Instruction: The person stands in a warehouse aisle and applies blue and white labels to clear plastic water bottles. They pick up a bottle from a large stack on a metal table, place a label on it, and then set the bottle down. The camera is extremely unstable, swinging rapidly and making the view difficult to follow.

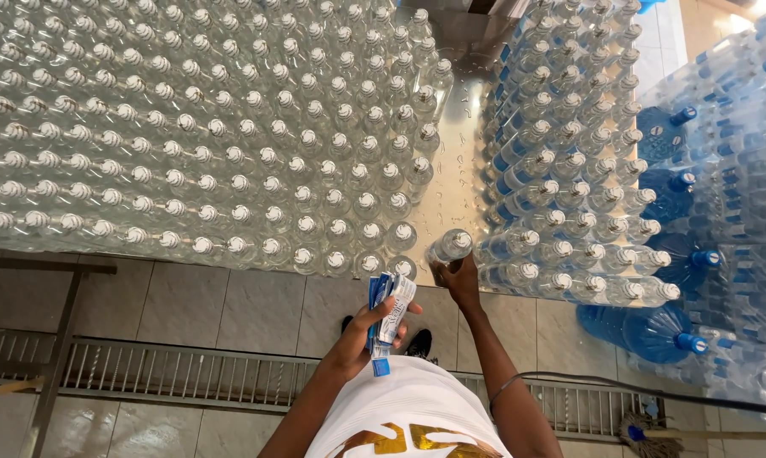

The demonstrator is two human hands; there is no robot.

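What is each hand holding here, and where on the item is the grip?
The left hand grips a stack of blue-and-white labels around its lower half. The right hand grips a clear capped bottle around its body, below the cap.

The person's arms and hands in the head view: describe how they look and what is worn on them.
Both arms are bare to the edge of view, with no sleeves, gloves, watch or rings visible on the left hand or right hand. A white top with gold print covers the torso.
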